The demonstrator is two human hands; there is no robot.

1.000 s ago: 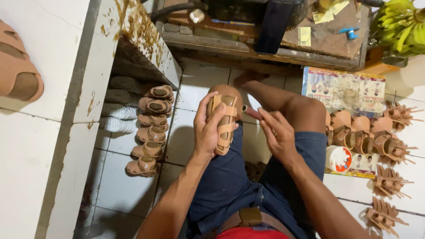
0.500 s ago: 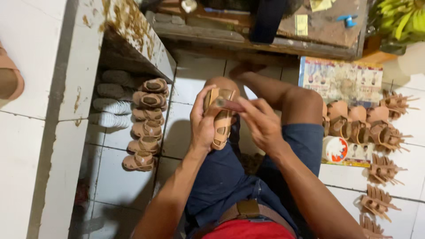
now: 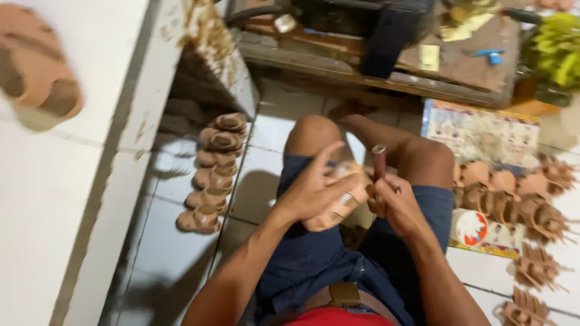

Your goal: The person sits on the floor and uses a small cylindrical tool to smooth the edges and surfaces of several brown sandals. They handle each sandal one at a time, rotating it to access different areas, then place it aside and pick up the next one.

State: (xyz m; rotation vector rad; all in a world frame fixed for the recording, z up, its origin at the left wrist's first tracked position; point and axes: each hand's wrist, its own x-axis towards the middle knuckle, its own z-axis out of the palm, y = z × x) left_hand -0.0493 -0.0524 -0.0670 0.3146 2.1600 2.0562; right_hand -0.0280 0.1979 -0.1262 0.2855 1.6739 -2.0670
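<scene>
Since the earlier frames, the right hand (image 3: 396,202) has drawn back from the front of the sandal to its right edge, and the whole view has swung and blurred. White tiled floor (image 3: 181,241) fills the lower left, bounded on the left by a pale tiled ledge (image 3: 66,181) on which a tan sandal sole (image 3: 36,66) lies at the upper left corner. Across the top runs a worn wooden workbench (image 3: 447,72), with a bunch of green bananas (image 3: 556,51) at its right end. Below the bench, a printed sheet (image 3: 483,133) lies flat on the floor. Seated at centre is the person, bare knees raised, in dark blue shorts (image 3: 314,259). A row of finished tan sandals (image 3: 211,172) stands along the foot of the ledge, left of the person; unfinished sandal uppers (image 3: 513,199) lie in a loose column on the right, beside a small round tin (image 3: 471,228). Held above the lap between both hands is the tan sandal (image 3: 338,202): the left hand (image 3: 314,190) wraps over it, fingers clamped on its upper face. The right hand's fingers are closed around a short dark cylindrical tool (image 3: 379,162), held upright just beside the sandal's right edge.
</scene>
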